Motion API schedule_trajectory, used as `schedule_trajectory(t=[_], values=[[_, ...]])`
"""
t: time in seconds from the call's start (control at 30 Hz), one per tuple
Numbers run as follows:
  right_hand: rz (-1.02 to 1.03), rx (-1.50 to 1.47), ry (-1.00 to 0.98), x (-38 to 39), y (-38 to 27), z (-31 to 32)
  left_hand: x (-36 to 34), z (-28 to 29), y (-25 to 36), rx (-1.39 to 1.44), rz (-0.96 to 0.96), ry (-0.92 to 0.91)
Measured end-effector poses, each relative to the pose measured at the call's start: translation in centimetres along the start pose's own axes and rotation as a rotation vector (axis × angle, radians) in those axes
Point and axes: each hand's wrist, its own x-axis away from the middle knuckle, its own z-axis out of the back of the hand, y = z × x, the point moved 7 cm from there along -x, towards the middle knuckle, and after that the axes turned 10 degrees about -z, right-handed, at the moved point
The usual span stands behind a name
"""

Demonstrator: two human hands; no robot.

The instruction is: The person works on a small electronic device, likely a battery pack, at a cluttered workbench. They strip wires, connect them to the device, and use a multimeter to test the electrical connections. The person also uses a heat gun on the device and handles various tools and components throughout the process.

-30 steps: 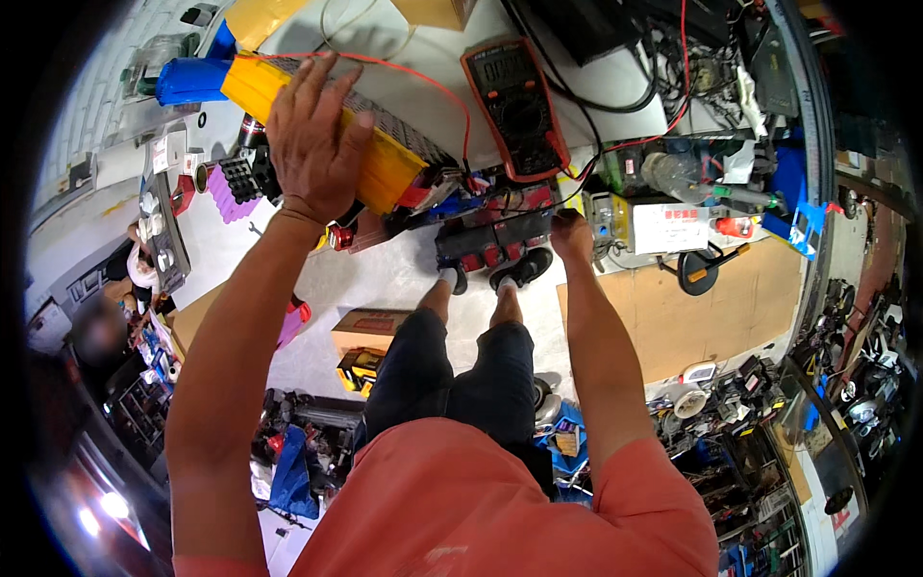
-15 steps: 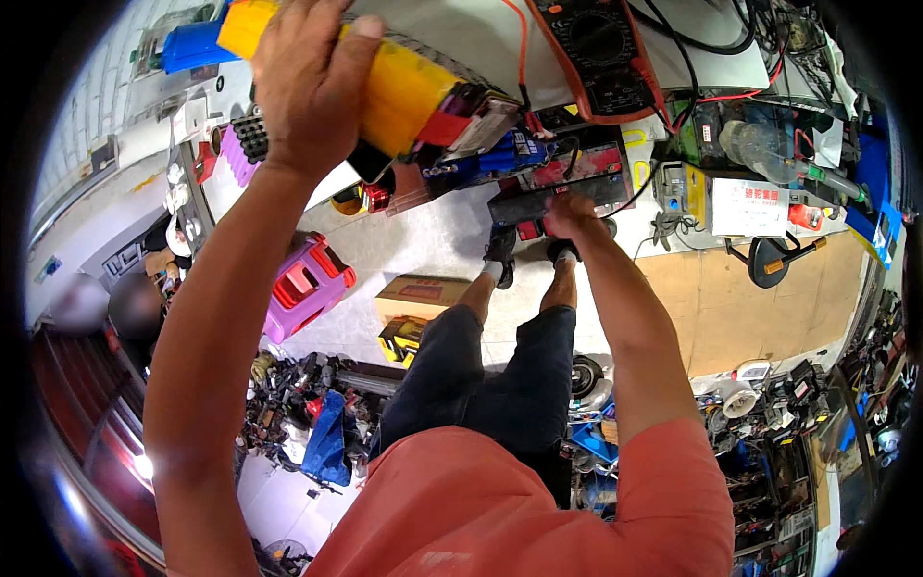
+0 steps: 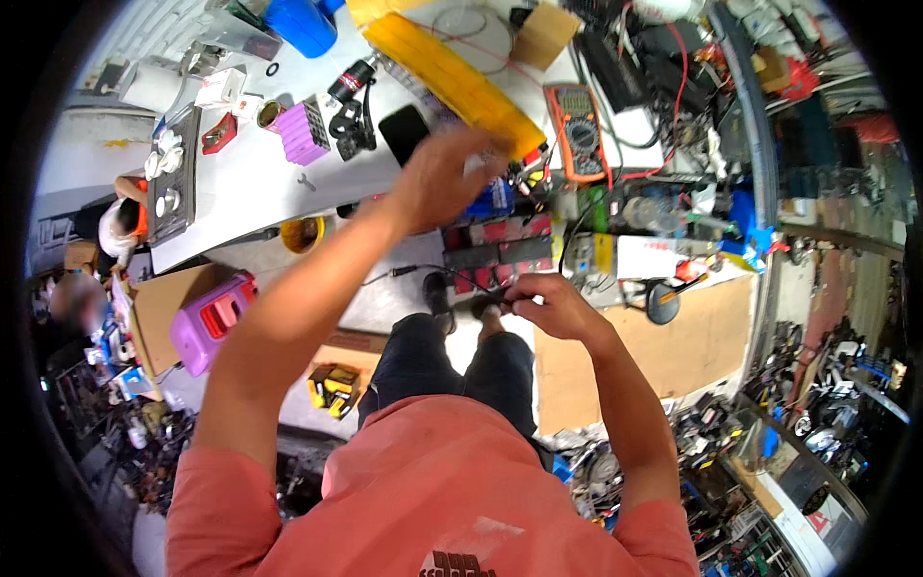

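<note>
A long yellow-wrapped battery pack [image 3: 452,82] lies slantwise on the white workbench [image 3: 264,197]. My left hand [image 3: 447,173] is at its near right end, over a blue-wrapped pack [image 3: 492,199]. Motion smears those fingers, so their grip is unclear. Lower down, in front of my legs, my right hand [image 3: 548,306] is closed with thumb and fingers pinching a black cable [image 3: 461,278]. One end of the cable stretches left to a small connector [image 3: 399,272]. Below the bench edge, several red and black battery blocks [image 3: 500,252] stand just beyond my right hand.
An orange multimeter [image 3: 579,135] lies right of the yellow pack. A phone [image 3: 404,130], a purple cell holder [image 3: 305,135] and a small wrench [image 3: 306,181] are on the bench. A purple stool [image 3: 207,327] and a cardboard sheet [image 3: 639,365] are on the floor. Another person [image 3: 120,226] is far left.
Earlier my left hand gripped the yellow pack; now it is at the pack's near end. My right hand has left the battery blocks and holds the cable. The whole view has shifted.
</note>
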Motion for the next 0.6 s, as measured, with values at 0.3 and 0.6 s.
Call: schedule_trajectory(t=[0.3,0.6], values=[[-0.125,0.007,0.476,8.5,-0.8,9.1,17.0,-7.1,0.4,0.468,0.257,-0.376],[0.058,0.375,0.957,11.3,-4.2,7.7,16.9,-7.6,3.5,0.26,0.18,-0.232]])
